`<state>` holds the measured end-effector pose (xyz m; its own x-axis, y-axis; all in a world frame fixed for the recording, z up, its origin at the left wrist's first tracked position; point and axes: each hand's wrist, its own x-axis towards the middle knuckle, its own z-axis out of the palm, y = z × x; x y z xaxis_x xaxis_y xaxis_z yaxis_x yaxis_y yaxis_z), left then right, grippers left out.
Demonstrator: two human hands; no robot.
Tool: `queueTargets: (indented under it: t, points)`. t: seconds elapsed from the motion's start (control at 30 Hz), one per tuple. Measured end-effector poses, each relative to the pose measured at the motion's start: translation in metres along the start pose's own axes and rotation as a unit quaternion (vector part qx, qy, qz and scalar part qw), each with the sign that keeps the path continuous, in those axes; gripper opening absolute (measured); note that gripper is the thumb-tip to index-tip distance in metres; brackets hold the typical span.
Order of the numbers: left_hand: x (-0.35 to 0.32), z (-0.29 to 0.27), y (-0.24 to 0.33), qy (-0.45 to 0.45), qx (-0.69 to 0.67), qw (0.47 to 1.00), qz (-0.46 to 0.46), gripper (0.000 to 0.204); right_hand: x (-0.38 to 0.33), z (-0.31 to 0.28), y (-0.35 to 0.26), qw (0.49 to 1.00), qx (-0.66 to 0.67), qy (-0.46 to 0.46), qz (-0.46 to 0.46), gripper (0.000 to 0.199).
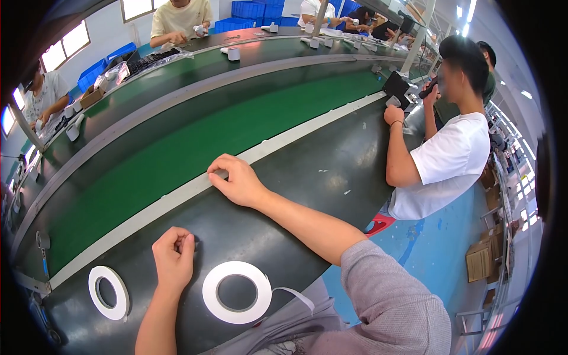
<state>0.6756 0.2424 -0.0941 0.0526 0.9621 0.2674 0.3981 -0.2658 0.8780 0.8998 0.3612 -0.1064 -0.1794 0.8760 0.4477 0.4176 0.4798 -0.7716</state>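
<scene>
1. While the left hand (173,257) is hanging over the dark worktop (254,236), its fingers are curling in and the thumb is pressing up by the index finger
2. The right hand (239,182) is sitting further out at the pale rail (121,236), and its thumb and fingers are bending toward each other in a loose loop
3. Can't tell if either hand is actually gripping something, it's too small to make out from up here
4. The larger white tape roll (265,296) is lying flat on the worktop, just right of the left wrist, and a loose strip (299,294) is curling off its right side toward the person's shirt (284,322)
5. The smaller white tape roll (122,296) is lying on the other side, left of the left forearm, well apart from the big one
6. Past the rail, the green belt (177,154) is running across the view, and off to the right a co-worker in a white T-shirt (447,154) is holding a black object in one hand
</scene>
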Motion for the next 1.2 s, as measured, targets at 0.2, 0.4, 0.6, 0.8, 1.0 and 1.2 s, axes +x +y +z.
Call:
queueTargets:
  t: [0.2, 0.4, 0.6, 0.8, 1.0, 1.2]
  points:
    - [-0.002, -0.007, 0.002, -0.026, 0.016, 0.999, -0.015, 0.009, 0.002, 0.0, 0.006, 0.996, 0.089, -0.003, 0.001, 0.028]
    - [-0.001, -0.004, 0.002, -0.018, 0.03, 0.999, -0.001, 0.008, 0.003, -0.004, 0.013, 0.992, 0.096, 0.002, -0.079, 0.054]
    - [-0.001, -0.005, 0.0, -0.013, 0.008, 1.0, -0.001, 0.007, 0.002, -0.007, 0.008, 0.993, 0.096, -0.023, -0.063, 0.064]
    - [0.001, -0.003, 0.005, -0.015, -0.01, 1.0, 0.01, 0.008, 0.002, -0.009, 0.005, 0.993, 0.107, -0.028, -0.038, 0.062]
    - [-0.001, -0.007, 0.003, -0.01, 0.003, 1.0, 0.013, 0.008, 0.002, -0.005, 0.003, 0.992, 0.112, -0.04, -0.042, 0.067]
    - [-0.001, -0.007, 0.005, -0.02, 0.004, 1.0, 0.003, 0.008, 0.002, -0.01, 0.007, 0.984, 0.157, -0.075, -0.047, 0.084]
